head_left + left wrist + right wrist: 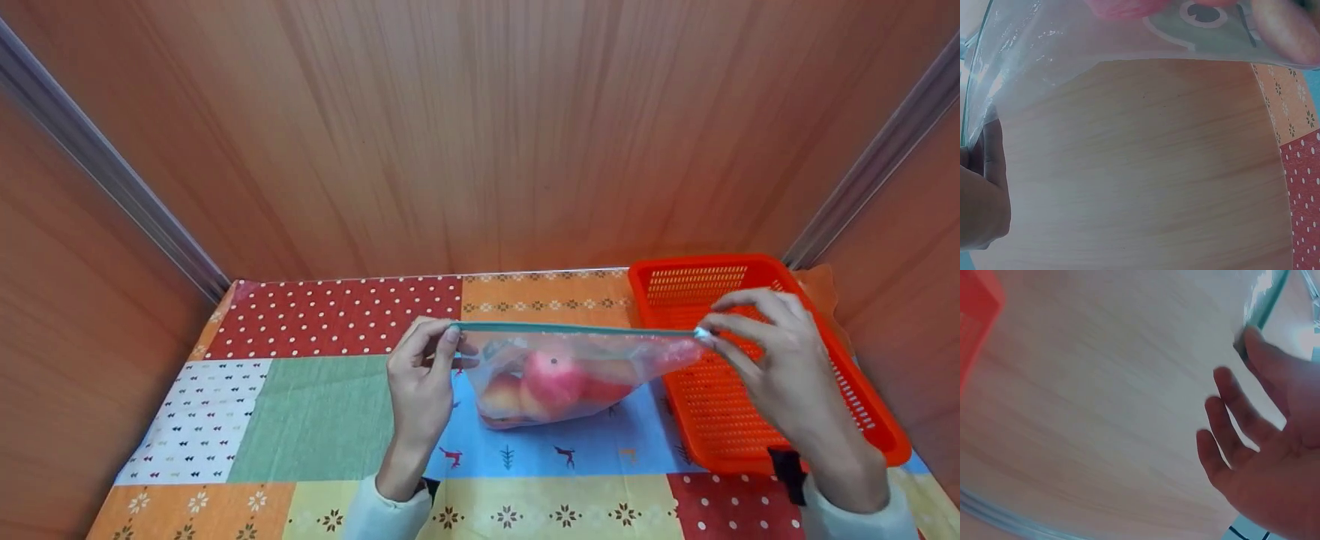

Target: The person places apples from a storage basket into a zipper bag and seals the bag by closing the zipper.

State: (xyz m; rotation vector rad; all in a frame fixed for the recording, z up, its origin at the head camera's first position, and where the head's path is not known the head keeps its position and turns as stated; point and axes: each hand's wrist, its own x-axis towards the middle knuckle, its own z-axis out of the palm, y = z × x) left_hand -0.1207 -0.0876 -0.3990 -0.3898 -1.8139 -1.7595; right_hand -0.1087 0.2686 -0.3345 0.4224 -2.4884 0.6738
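A clear zip bag (641,358) with a green closure strip (574,328) is stretched between both hands above the patchwork cloth. My left hand (421,382) pinches its upper left corner between thumb and fingers. At the strip's right end, my right hand (784,375) pinches a small white slider (702,333), the other fingers spread apart in the right wrist view. Through the plastic show a round pink fruit (553,375) and several red and yellow fruits (502,396). A printed green pattern (1207,34) appears on the bag in the left wrist view.
An orange-red plastic basket (739,424) stands at the right, partly under my right hand. The patchwork cloth (319,416) covers the table. Wood-grain panels (465,135) rise at the back and both sides, with metal strips (112,157) at the corners.
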